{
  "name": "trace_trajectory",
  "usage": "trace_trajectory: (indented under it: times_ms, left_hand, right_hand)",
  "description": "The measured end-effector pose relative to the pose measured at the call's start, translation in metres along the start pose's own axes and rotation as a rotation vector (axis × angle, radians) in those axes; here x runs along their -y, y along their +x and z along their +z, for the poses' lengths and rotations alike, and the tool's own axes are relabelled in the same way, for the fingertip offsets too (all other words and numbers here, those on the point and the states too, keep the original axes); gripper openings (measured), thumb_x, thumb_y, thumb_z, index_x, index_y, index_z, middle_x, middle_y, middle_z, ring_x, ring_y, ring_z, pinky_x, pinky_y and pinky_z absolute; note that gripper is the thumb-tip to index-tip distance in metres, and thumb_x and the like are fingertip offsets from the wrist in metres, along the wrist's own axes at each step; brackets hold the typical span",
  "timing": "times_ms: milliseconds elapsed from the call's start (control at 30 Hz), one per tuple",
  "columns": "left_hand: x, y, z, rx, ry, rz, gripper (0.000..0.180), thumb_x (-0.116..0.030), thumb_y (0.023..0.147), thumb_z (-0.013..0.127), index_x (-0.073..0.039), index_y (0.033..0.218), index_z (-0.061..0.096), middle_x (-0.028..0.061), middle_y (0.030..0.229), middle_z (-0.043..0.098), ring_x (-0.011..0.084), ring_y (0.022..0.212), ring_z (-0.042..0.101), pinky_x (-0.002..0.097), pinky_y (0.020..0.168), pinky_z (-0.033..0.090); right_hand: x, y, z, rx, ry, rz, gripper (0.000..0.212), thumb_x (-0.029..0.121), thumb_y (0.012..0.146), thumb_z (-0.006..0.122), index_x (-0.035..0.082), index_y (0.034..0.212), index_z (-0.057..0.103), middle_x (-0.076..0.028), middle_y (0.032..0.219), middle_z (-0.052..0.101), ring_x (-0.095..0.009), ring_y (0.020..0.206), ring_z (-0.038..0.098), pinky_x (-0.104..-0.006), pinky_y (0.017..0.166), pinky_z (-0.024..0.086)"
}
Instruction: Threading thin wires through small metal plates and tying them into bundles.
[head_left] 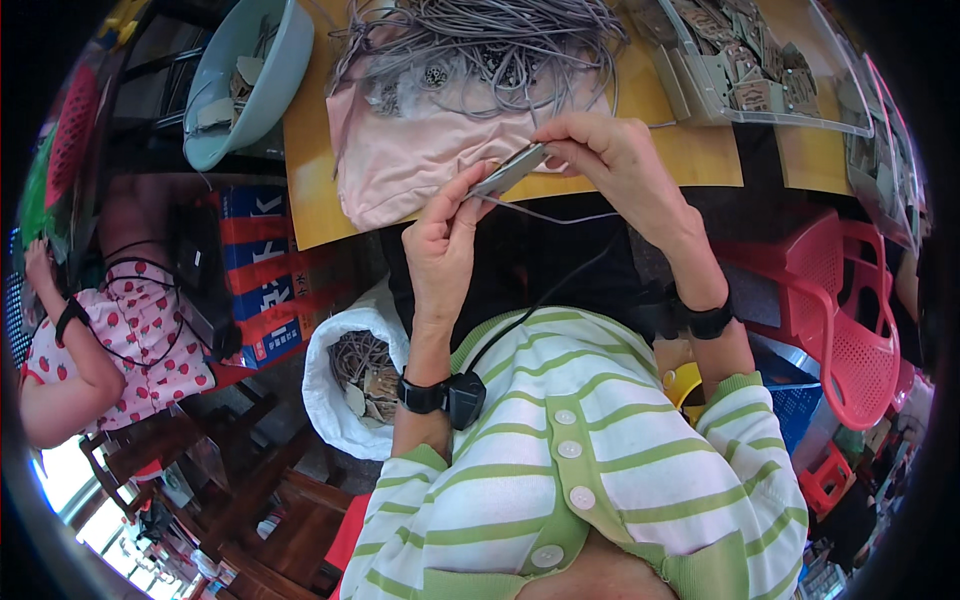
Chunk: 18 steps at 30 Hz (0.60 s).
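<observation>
In front of me, over the table's near edge, I hold a slim flat grey piece [510, 172] tilted up toward the right. My left hand [443, 240] pinches its lower end between thumb and fingers. At the upper end, my right hand [625, 165] has its thumb and fingertips closed on the piece; whether they also grip the cord there is hidden. A thin grey cord [560, 218] runs from beside my left fingers to the right. Beneath my hands lies a pink cloth [400, 165], with a tangled heap of grey cords [500, 40] on its far side.
A clear bin [690, 95] of flat tan-grey pieces stands at the far right of the yellow table [710, 155]. A pale blue basin [205, 150] is at far left. Below are a white sack [325, 400] and a red chair [860, 350]. Another person's arm [85, 385] shows left.
</observation>
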<state>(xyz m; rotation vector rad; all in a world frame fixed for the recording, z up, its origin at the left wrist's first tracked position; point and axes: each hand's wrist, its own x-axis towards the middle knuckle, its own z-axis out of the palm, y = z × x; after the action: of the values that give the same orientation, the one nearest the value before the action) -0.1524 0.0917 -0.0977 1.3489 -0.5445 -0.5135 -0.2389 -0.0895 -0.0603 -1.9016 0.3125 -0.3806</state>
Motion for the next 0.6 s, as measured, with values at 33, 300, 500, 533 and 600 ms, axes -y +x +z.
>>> trace_trajectory:
  times_ms: [33,300,500,533,600]
  left_hand:
    - [0.0,-0.001,-0.002,0.001,0.0,-0.003,0.026,0.0,0.093,0.052,0.001,0.118,0.06,0.0126,0.112,0.065,0.0135,0.101,0.061,0.0258,0.08,0.052]
    - [-0.008,-0.003,0.01,-0.115,0.521,0.23,0.028,0.003,0.088,0.056,-0.003,0.115,0.063,0.0111,0.107,0.068,0.016,0.092,0.068,0.0251,0.078,0.051]
    - [-0.012,-0.004,0.018,-0.063,0.619,0.247,0.033,0.006,0.084,0.058,-0.003,0.116,0.063,0.0112,0.112,0.067,0.0158,0.095,0.067,0.026,0.077,0.052]
    - [-0.012,-0.004,0.022,-0.055,0.616,0.252,0.033,0.006,0.084,0.058,-0.003,0.116,0.063,0.0112,0.112,0.067,0.0158,0.095,0.067,0.026,0.077,0.052]
    - [-0.013,-0.005,0.028,-0.024,0.536,0.254,0.034,0.005,0.082,0.061,-0.004,0.116,0.063,0.0116,0.115,0.065,0.016,0.093,0.066,0.0245,0.071,0.054]
  right_hand:
    - [0.001,0.0,-0.003,0.0,0.001,0.003,0.013,0.003,0.087,0.059,-0.003,0.099,0.062,-0.009,0.076,0.064,-0.012,0.069,0.063,-0.0267,0.062,0.052]
    - [-0.004,-0.006,0.01,-0.293,-0.334,-0.156,0.017,0.012,0.087,0.061,0.002,0.1,0.061,-0.013,0.084,0.063,-0.019,0.062,0.064,-0.0294,0.057,0.048]
    - [0.016,-0.013,0.025,-0.144,0.153,0.339,0.031,0.028,0.092,0.058,-0.002,0.091,0.057,-0.007,0.077,0.061,-0.012,0.061,0.061,-0.0253,0.05,0.047]
    - [0.01,-0.012,0.027,-0.051,0.295,0.405,0.032,0.029,0.093,0.057,-0.002,0.09,0.057,-0.006,0.075,0.06,-0.01,0.06,0.06,-0.0242,0.049,0.046]
    - [0.002,-0.012,0.029,-0.075,0.316,0.329,0.03,0.029,0.095,0.055,0.0,0.089,0.058,-0.003,0.073,0.06,-0.009,0.059,0.058,-0.023,0.049,0.046]
